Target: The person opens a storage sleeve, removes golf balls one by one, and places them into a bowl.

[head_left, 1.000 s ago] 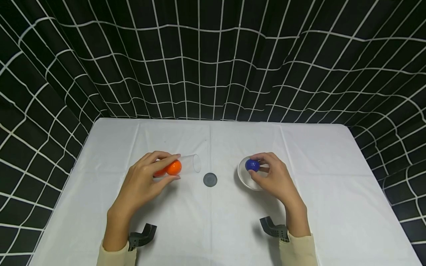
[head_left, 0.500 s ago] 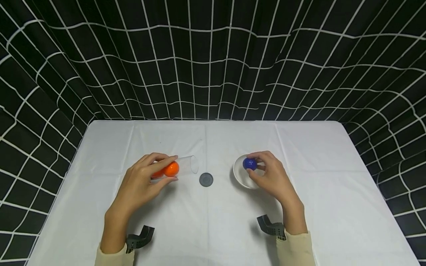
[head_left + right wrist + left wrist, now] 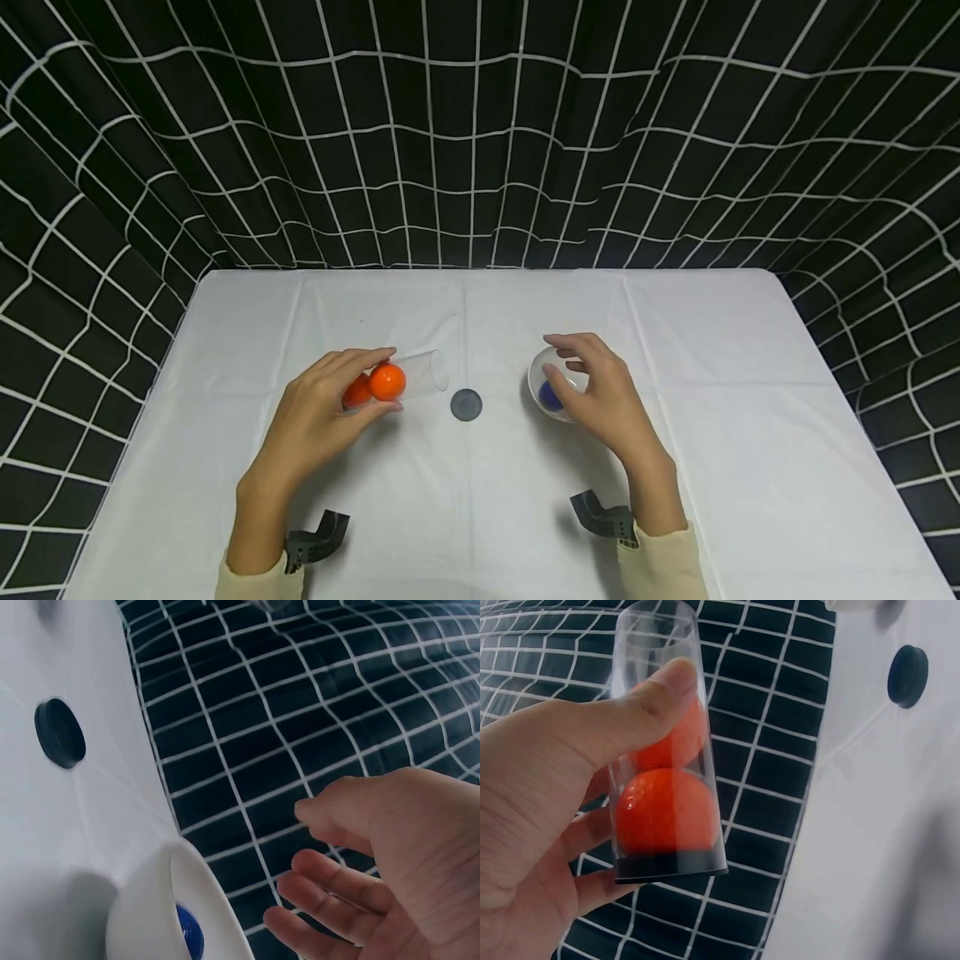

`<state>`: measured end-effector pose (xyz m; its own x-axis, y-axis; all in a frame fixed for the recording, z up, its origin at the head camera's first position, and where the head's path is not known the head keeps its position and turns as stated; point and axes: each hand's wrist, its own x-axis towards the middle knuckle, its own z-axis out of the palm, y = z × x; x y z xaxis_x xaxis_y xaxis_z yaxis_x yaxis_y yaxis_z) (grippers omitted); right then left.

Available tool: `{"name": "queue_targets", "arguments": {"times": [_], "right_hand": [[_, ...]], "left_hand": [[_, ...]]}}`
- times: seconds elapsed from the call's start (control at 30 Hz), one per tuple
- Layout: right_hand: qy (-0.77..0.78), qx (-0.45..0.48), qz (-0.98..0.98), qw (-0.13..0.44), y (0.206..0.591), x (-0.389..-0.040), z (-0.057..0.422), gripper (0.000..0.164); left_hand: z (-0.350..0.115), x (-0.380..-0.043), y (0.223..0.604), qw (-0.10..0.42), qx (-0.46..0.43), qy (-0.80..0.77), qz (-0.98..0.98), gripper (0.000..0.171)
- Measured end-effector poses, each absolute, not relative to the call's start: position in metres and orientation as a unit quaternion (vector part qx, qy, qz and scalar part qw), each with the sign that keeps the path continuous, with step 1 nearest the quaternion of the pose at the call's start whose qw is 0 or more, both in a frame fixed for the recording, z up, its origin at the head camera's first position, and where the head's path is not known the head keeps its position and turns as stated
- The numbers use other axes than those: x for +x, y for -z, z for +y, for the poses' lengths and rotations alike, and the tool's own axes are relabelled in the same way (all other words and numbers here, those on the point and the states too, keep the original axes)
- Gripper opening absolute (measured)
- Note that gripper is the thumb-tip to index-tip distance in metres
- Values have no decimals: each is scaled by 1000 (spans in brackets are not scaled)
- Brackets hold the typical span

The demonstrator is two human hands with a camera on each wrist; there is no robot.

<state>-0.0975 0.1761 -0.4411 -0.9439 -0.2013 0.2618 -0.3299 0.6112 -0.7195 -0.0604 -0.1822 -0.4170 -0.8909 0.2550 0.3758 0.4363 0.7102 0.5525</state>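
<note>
My left hand (image 3: 322,408) holds a clear plastic tube (image 3: 664,720) with two orange balls inside, one ball (image 3: 667,810) by the tube's black end cap (image 3: 671,864). In the head view the tube lies tilted, its open mouth toward the right. Over a white bowl (image 3: 534,385), my right hand (image 3: 603,396) hovers with thumb and fingers apart and nothing between them. A blue ball (image 3: 550,396) sits in the bowl, partly hidden by the thumb in the head view. The right wrist view shows the blue ball (image 3: 190,932) behind the bowl's rim.
A dark grey round cap (image 3: 466,405) lies on the white cloth-covered table (image 3: 465,500) between the tube and the bowl. Black curtain (image 3: 457,158) with a white grid surrounds the table at the back and sides. Each wrist wears a black mount.
My right hand has let go of the blue ball, which now rests in the bowl, and its fingers have spread. The left hand keeps hold of the tube, nearly still.
</note>
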Motion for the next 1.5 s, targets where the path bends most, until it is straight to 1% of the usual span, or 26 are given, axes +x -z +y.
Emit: {"name": "queue_targets", "arguments": {"times": [0.17, 0.3, 0.37, 0.5, 0.63, 0.7, 0.9, 1.13, 1.5], "right_hand": [[-436, 163, -881, 86, 434, -94, 164, 33], [-458, 190, -862, 103, 433, -91, 147, 30], [-480, 206, -847, 99, 434, -89, 137, 29], [-548, 222, -805, 51, 436, -81, 121, 30], [-593, 228, -772, -12, 439, -73, 107, 35], [-606, 230, -761, -29, 440, -71, 101, 37], [-657, 229, -718, -28, 442, -74, 92, 38], [-674, 220, -703, -58, 443, -77, 90, 41], [-671, 178, -714, -93, 445, -78, 89, 39]], "left_hand": [[-181, -65, 413, 143, -198, 325, -914, 48], [-181, -65, 413, 152, -209, 315, -913, 47], [-181, -64, 415, 161, -218, 314, -910, 46], [-177, -61, 421, 174, -237, 316, -902, 48], [-175, -56, 425, 173, -245, 308, -903, 48], [-174, -55, 426, 171, -243, 306, -905, 49], [-175, -57, 422, 173, -248, 290, -908, 50], [-173, -57, 415, 189, -257, 253, -913, 48], [-173, -54, 409, 210, -258, 235, -913, 49]]}}
